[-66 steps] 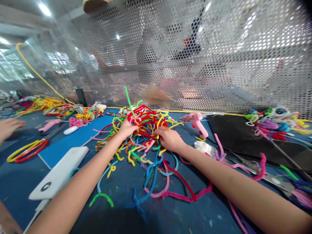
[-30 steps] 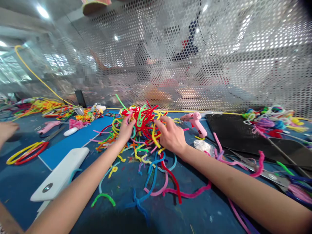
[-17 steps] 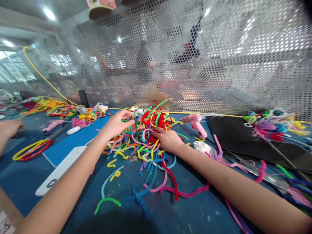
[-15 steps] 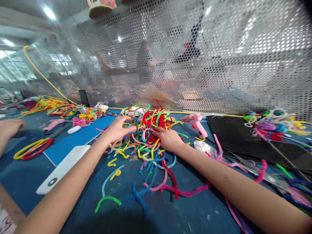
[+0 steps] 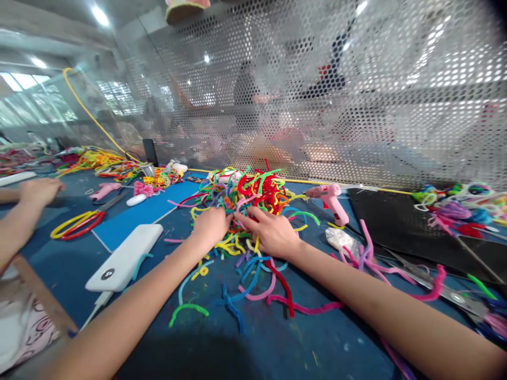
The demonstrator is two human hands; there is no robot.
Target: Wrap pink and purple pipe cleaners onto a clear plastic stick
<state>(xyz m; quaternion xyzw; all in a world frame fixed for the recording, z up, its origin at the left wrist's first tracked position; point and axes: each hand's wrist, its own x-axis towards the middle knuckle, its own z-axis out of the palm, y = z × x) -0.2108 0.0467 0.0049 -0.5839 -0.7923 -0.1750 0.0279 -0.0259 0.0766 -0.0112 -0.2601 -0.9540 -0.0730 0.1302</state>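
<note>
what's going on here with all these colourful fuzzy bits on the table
Someone has both hands in a tangled pile of pipe cleaners. The left hand and right hand are close together at its near edge, fingers among the strands; whether they grip any is hard to tell. A pink glue gun lies to the right of the pile, and a white power bank to the left. Another person's hands are at the far left.

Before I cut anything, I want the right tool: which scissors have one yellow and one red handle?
The left scissors, beside the blue board: one loop is yellow, the other red. The right scissors have dark blue handles.
</note>
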